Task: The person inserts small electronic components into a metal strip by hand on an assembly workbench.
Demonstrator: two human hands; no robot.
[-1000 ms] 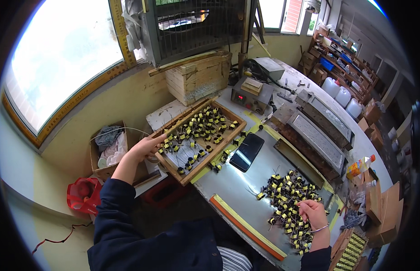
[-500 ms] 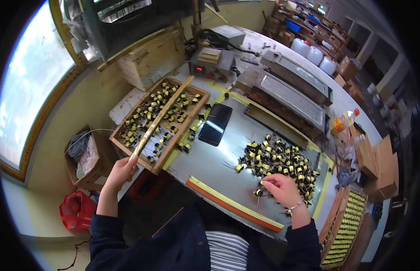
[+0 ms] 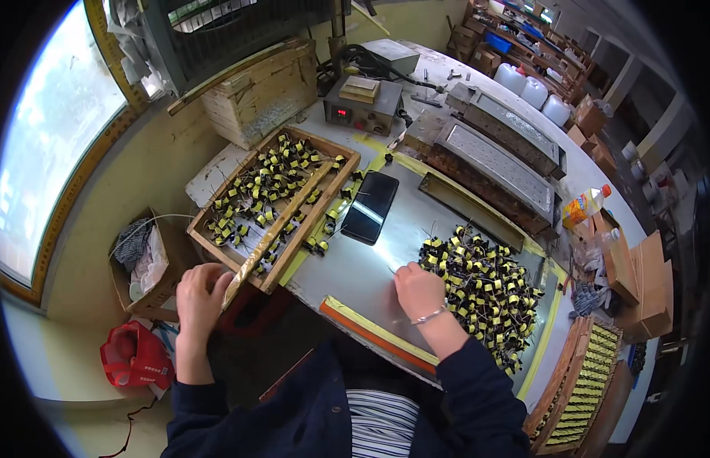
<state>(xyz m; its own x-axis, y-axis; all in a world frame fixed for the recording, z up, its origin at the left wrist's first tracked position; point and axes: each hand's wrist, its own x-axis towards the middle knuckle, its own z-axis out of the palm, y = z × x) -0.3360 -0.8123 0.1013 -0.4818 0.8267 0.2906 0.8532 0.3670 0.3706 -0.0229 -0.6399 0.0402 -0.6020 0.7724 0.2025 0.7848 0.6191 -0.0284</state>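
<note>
My left hand (image 3: 198,299) is beside the near end of a long, shiny, yellowish strip (image 3: 275,229); its thumb and fingers are apart. The strip rests across a wooden tray (image 3: 272,281) holding many small black-and-yellow coils (image 3: 256,183) with wire leads. Over the metal sheet on the table, my right hand (image 3: 420,290) is closed in a pinch. A thin sliver shows at its fingertips, too small to name. To the right of that hand lies a heaped pile of the same coils (image 3: 485,294).
A black phone (image 3: 370,208) lies between tray and pile. Behind stand a control box with a red display (image 3: 363,107) and long metal blocks (image 3: 496,168). An orange-and-yellow edge strip (image 3: 378,336) borders the near side. At right are a bottle (image 3: 585,206) and a rack of yellow rows (image 3: 580,385).
My left hand has loosened from the strip, which now lies lower and further right across the tray. My right hand has moved left, away from the pile.
</note>
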